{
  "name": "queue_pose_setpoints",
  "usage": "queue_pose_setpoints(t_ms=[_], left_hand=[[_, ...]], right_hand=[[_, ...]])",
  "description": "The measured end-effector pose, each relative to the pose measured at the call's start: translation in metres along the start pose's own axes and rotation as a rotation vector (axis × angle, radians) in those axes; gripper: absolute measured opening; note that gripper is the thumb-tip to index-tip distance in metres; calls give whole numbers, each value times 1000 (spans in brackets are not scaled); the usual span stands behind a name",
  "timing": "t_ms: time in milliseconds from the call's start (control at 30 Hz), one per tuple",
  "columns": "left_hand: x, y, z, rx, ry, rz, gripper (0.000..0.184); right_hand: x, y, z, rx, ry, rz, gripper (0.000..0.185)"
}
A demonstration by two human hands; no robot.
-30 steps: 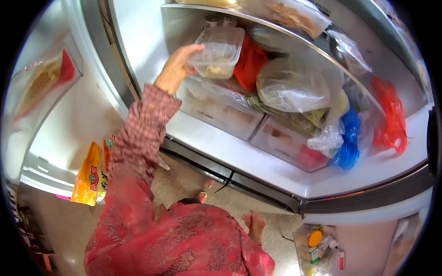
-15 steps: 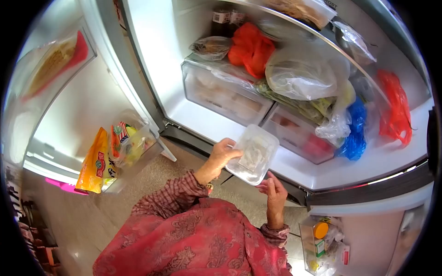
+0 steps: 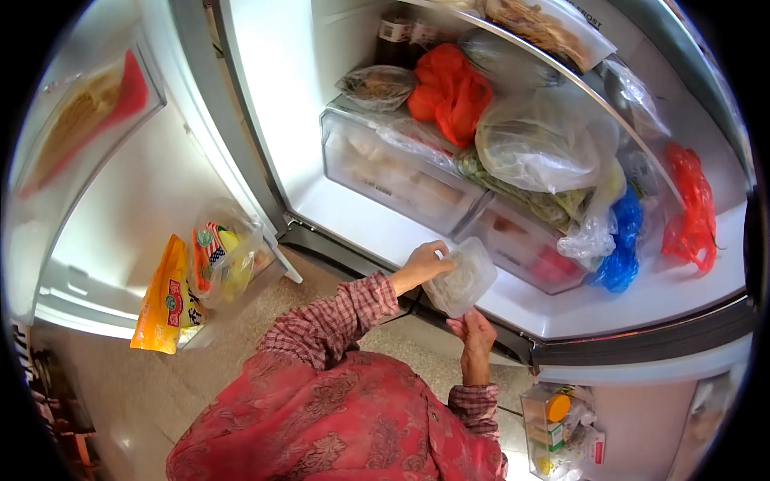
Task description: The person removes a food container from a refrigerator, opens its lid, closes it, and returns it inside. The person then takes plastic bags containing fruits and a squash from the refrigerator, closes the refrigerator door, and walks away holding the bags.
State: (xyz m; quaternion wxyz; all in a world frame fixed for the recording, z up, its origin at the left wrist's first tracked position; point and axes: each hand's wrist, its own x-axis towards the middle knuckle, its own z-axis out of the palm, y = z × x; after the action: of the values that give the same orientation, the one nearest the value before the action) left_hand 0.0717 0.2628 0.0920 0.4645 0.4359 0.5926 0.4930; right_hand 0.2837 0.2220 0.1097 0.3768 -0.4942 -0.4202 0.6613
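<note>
A translucent plastic food container (image 3: 465, 278) is held tilted in front of the open fridge, with something pale showing inside it. My left hand (image 3: 423, 267) grips its left side, thumb over the rim. At the near edge of the container, my right hand (image 3: 476, 335) has its fingers curled in, the fingertips against the lower corner. Just beyond the container are two clear fridge drawers, the left drawer (image 3: 393, 172) and the right drawer (image 3: 521, 244).
Above the drawers lie a red plastic bag (image 3: 449, 92), a large clear bag (image 3: 545, 140) and green vegetables (image 3: 521, 188). Blue (image 3: 619, 240) and red (image 3: 691, 208) bags sit to the right. Both doors stand open; the left one holds a yellow packet (image 3: 168, 297), the right one a jar with an orange lid (image 3: 558, 406).
The container has shifted right and tipped, so it looks narrower. My left hand moved right and forward with it, while my right hand stayed near its lower edge, fingers more curled.
</note>
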Motion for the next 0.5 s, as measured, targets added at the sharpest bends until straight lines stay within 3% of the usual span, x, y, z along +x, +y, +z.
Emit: queue_pose_setpoints(t_ms=[100,300,400,500], left_hand=[[3,5,-3,208,29,56,36],[-6,-17,0,330,116,159,49],[-4,-13,-4,502,138,291,56],[-2,8,-8,609,150,471,53]], right_hand=[[3,8,8,54,27,40,32],[6,19,16,128,29,54,27],[11,18,12,98,-38,-42,24],[17,7,22,152,-13,20,22]])
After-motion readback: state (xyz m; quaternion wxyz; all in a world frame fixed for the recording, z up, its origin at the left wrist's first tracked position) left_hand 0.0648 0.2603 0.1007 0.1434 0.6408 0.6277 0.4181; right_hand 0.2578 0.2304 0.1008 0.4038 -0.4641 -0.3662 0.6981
